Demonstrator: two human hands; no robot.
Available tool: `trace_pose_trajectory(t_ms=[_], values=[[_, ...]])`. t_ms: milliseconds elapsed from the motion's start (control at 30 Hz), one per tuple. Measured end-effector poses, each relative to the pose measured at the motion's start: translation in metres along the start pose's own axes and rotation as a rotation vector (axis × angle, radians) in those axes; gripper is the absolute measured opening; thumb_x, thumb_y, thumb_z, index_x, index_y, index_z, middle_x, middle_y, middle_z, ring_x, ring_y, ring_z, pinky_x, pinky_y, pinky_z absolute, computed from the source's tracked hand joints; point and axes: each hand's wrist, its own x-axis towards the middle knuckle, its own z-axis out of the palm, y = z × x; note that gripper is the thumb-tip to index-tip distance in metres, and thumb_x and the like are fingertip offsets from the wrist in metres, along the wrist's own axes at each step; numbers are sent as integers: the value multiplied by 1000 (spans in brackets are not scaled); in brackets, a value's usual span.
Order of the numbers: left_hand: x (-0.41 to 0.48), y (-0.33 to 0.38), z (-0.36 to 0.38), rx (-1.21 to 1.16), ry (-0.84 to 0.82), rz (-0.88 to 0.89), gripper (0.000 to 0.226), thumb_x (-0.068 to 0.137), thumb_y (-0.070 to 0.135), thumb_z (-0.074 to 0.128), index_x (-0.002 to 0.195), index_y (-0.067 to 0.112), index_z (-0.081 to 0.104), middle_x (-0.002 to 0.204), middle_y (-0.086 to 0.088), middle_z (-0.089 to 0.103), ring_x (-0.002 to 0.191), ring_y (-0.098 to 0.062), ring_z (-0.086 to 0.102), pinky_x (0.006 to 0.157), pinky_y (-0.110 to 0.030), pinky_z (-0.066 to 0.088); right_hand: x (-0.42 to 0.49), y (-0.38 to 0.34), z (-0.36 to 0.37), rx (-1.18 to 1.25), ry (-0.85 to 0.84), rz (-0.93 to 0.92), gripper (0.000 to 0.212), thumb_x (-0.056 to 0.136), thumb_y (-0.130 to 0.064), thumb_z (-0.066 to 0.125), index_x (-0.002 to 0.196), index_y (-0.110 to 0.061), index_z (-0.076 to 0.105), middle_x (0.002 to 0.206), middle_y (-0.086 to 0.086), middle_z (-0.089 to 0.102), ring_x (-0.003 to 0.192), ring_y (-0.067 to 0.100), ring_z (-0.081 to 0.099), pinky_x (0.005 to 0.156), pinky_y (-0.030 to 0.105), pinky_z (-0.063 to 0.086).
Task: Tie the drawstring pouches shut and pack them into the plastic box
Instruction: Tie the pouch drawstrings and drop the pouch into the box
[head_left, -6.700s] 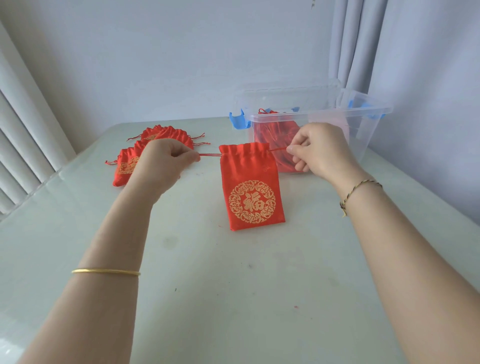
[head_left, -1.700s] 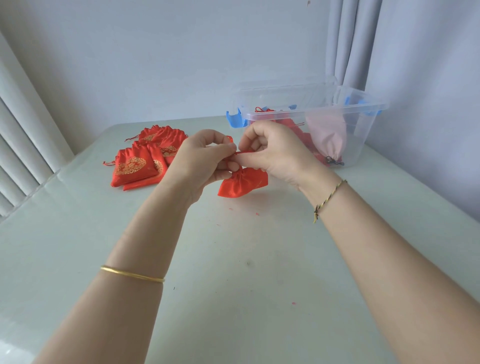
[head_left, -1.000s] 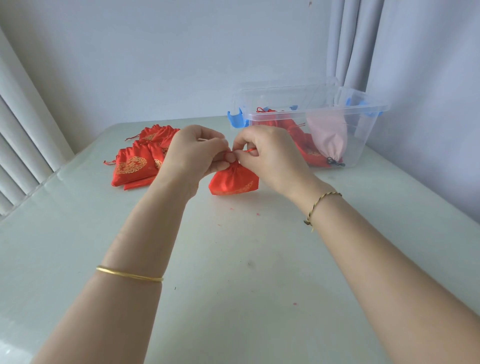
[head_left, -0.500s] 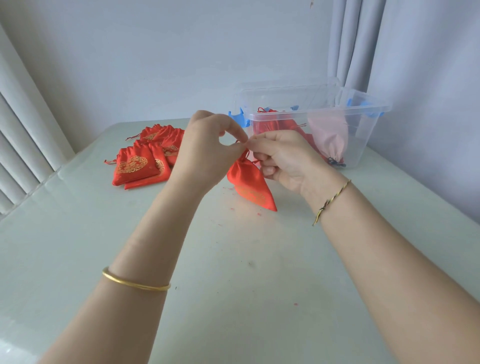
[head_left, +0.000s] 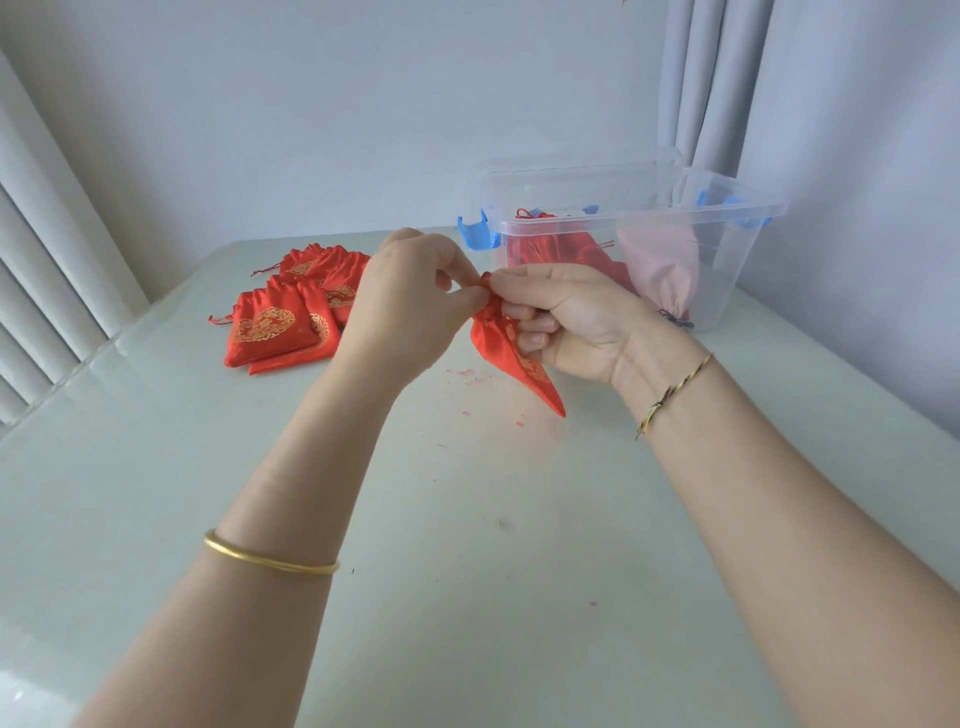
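One plastic box (head_left: 644, 219), one pink pouch (head_left: 661, 265), one table (head_left: 467, 582)

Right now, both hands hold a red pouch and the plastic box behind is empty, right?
Not empty: the head view shows red pouches and a pink pouch inside the plastic box. The left hand and right hand do hold a red pouch.

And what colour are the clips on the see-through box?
Blue. The clip on the box shows best in the head view.
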Motion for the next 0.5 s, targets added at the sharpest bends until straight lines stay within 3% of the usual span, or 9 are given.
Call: trace_pose_trajectory(t_ms=[100,200,333,433,500], values=[[1,-1,0,-136,-19,-90,3,81,12,60,79,11,62,66,6,56,53,0,45,46,-12,31,2,-1,-5,-122,111,-61,12,86,-4,59,75,-9,59,56,-1,45,35,2,29,39,14,24],[3,-3,-1,-293,-1,-199,9,80,7,49,74,11,54,68,0,54,65,-16,47,55,-25,34,4,-1,-12,-254,227,-150,14,83,-2,64,72,-10,59,68,6,50,38,4,36,39,16,26],[1,-4,1,-278,0,-206,13,81,8,42,79,0,51,72,-9,49,66,-17,40,55,-26,31,6,2,-14,-380,294,-249,19,81,-2,65,67,-13,59,66,8,52,46,10,42,40,20,26],[1,-6,1,-323,-47,-240,14,82,8,40,70,8,47,66,-4,49,58,-17,39,54,-26,32,6,4,-12,-524,326,-304,21,83,-5,65,67,-17,60,63,-2,54,43,-3,46,45,11,35],[2,-9,0,-371,-71,-289,17,83,7,39,67,12,45,63,-1,50,55,-15,41,54,-27,36,2,1,-11,-583,276,-280,12,88,-13,61,76,-18,63,68,-2,56,49,1,47,48,15,37]])
